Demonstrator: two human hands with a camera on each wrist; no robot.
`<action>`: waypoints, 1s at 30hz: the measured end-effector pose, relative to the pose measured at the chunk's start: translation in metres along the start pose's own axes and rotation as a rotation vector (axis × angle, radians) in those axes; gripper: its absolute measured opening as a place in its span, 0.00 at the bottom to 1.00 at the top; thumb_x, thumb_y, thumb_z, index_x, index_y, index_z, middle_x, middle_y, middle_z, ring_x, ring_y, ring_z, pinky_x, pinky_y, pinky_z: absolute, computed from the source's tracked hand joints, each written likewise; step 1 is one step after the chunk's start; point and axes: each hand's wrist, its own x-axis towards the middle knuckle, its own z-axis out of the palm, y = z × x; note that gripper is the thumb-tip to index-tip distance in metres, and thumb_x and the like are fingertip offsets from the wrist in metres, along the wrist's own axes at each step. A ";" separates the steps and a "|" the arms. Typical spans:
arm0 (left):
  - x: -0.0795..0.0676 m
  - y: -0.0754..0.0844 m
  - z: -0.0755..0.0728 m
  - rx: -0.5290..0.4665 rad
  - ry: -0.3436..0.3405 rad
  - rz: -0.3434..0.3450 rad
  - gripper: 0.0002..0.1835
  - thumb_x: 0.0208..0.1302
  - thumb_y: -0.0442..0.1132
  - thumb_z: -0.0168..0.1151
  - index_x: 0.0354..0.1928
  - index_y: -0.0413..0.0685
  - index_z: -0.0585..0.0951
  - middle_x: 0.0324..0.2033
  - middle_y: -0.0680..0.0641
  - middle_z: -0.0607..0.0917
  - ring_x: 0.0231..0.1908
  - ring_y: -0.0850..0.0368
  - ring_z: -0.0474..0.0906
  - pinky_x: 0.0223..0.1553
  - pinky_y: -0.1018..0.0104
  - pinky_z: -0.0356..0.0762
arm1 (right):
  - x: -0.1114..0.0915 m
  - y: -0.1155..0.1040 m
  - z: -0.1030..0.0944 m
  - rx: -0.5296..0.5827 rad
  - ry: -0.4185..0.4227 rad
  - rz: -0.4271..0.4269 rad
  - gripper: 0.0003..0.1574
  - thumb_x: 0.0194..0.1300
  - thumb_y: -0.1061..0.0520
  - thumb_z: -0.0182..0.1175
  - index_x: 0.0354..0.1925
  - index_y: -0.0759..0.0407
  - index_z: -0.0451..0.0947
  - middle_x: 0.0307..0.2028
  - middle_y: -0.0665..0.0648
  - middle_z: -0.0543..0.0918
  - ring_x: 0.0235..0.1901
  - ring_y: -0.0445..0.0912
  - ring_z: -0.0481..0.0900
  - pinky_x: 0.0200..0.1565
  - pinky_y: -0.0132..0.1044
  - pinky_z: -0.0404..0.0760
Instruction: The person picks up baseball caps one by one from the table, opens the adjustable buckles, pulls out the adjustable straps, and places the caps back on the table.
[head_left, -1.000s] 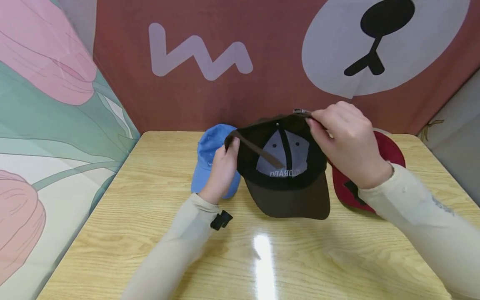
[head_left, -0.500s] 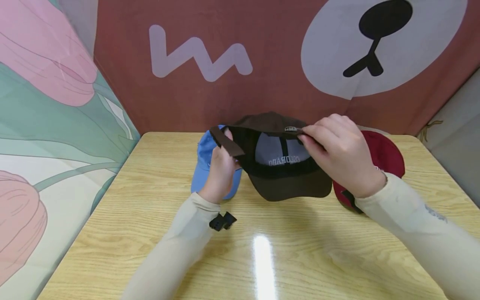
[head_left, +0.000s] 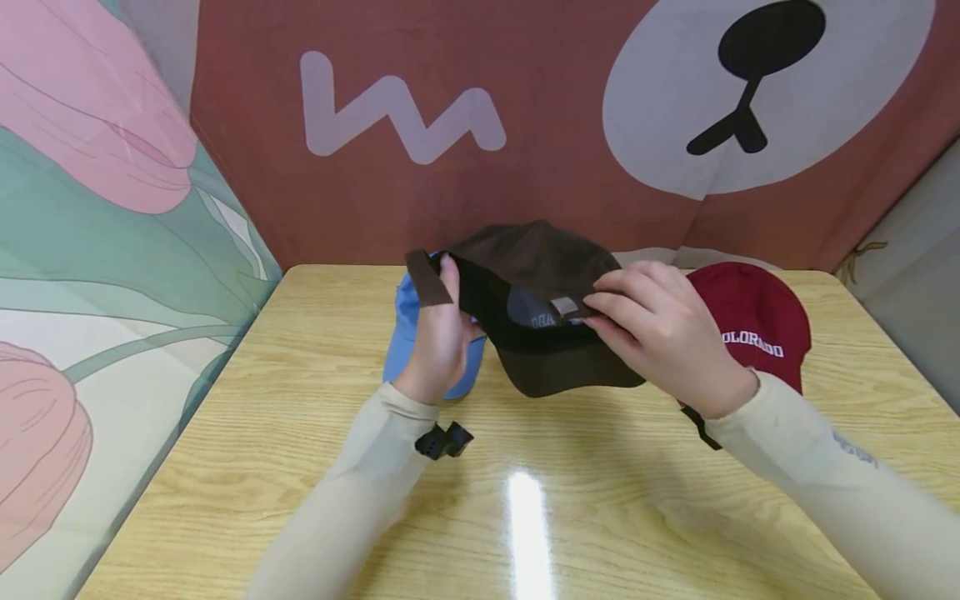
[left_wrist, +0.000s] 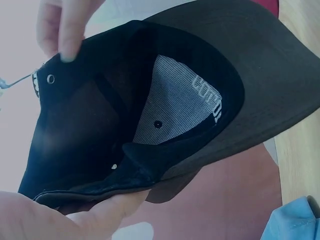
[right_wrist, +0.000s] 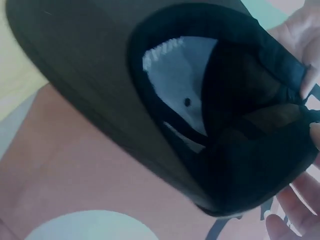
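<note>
Clearly, the left hand (head_left: 438,350) is gripping the brown cap (head_left: 532,254) at nine o'clock, the right hand (head_left: 660,325) is pinching its rim at three — it's hanging between them over the table (head_left: 300,433); keeping the strap (head_left: 429,279) untwisted is probably needing light fingers.

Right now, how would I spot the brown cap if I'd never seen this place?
Start at the wooden table, before the reddish-brown backdrop. Toward its far side, between a blue cap and a red cap, the left grip and right grip hold the brown cap. Unlike those neighbours, it is brown and clear of the table.
</note>
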 end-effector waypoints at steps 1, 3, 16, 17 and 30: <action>0.000 0.000 0.000 -0.006 0.011 -0.003 0.24 0.79 0.52 0.26 0.60 0.45 0.67 0.51 0.47 0.73 0.46 0.54 0.74 0.38 0.49 0.73 | -0.002 0.000 0.001 0.005 -0.002 0.010 0.19 0.69 0.53 0.60 0.42 0.70 0.83 0.44 0.69 0.81 0.43 0.62 0.77 0.48 0.53 0.75; 0.000 0.001 0.000 -0.019 0.037 -0.001 0.24 0.79 0.51 0.27 0.56 0.44 0.68 0.46 0.46 0.74 0.40 0.54 0.75 0.35 0.51 0.74 | -0.007 0.000 0.002 0.018 0.006 0.037 0.20 0.67 0.55 0.62 0.49 0.70 0.81 0.51 0.70 0.79 0.49 0.64 0.75 0.55 0.50 0.73; 0.000 0.005 0.000 -0.095 0.163 -0.018 0.24 0.79 0.52 0.32 0.40 0.43 0.74 0.32 0.48 0.79 0.27 0.55 0.76 0.30 0.58 0.78 | -0.047 0.003 0.012 0.189 -0.086 0.638 0.54 0.51 0.70 0.71 0.70 0.73 0.52 0.65 0.73 0.63 0.62 0.66 0.63 0.61 0.63 0.62; 0.000 0.005 0.001 -0.098 0.167 -0.018 0.24 0.79 0.53 0.32 0.42 0.43 0.74 0.33 0.48 0.79 0.28 0.55 0.76 0.30 0.59 0.78 | -0.049 0.003 0.013 0.222 -0.115 0.687 0.53 0.53 0.69 0.71 0.70 0.71 0.53 0.64 0.72 0.64 0.61 0.65 0.64 0.60 0.64 0.63; 0.001 0.013 0.001 -0.145 0.221 -0.017 0.23 0.79 0.52 0.33 0.48 0.42 0.73 0.38 0.46 0.77 0.33 0.54 0.76 0.34 0.57 0.75 | -0.080 0.008 0.023 0.350 -0.258 0.845 0.11 0.63 0.66 0.63 0.44 0.69 0.75 0.35 0.64 0.84 0.29 0.50 0.78 0.33 0.35 0.78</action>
